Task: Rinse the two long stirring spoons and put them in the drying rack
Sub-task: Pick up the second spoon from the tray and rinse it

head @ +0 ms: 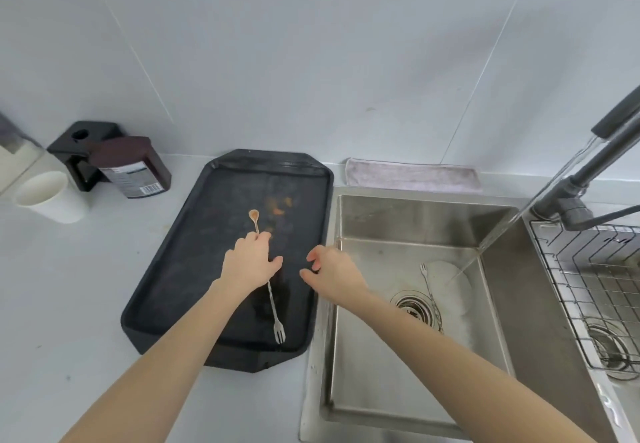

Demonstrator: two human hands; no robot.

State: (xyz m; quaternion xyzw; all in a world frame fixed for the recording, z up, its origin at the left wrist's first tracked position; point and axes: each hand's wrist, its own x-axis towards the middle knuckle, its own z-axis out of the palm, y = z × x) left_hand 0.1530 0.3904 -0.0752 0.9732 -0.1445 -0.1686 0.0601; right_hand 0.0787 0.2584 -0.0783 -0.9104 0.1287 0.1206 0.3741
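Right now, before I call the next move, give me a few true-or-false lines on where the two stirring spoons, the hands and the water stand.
1. The left hand grips a stirring spoon over the black tray. True.
2. The right hand holds the other spoon. False: it holds nothing, fingers loosely spread at the sink's left rim.
3. The second stirring spoon lies in the sink by the drain. True.
4. The faucet is off. False: water is streaming into the sink.
5. A spoon already sits in the wire drying rack. False: no spoon shows in the visible part of the rack.
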